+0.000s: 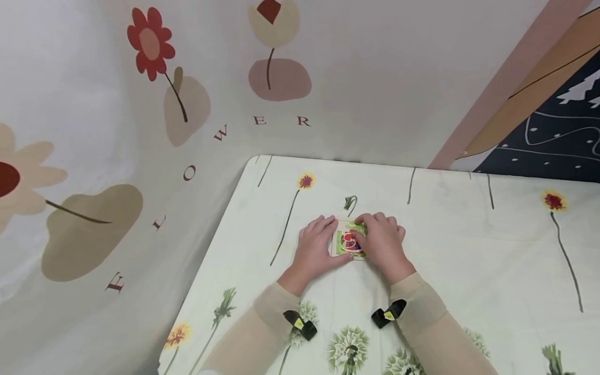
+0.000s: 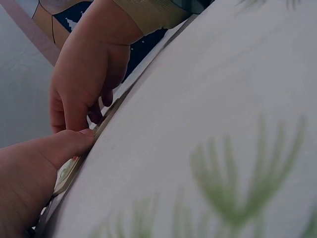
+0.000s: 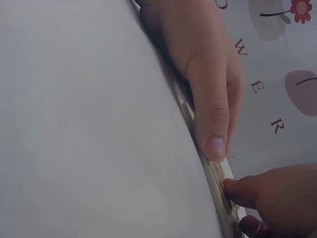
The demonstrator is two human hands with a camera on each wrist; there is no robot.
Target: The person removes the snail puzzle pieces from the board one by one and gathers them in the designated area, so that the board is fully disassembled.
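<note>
A small flat square board (image 1: 349, 243), apparently a picture puzzle, lies on the table with a pale border and a red, purple and green picture. My left hand (image 1: 313, 249) grips it at the left, its thumb along the near edge and its fingers by the far left corner. On the right side, the thumb and index finger of my right hand (image 1: 384, 245) bend onto the picture and hold there. Both wrist views show the board (image 3: 213, 174) only edge-on. Whether a loose piece lies under the right fingertips is hidden.
A white cloth with printed flowers covers the table (image 1: 469, 260). Behind and to the left hangs a pale curtain (image 1: 375, 104) with flower prints and letters. A dark patterned panel (image 1: 553, 135) stands at the far right. Each wrist carries a small black camera (image 1: 300, 324).
</note>
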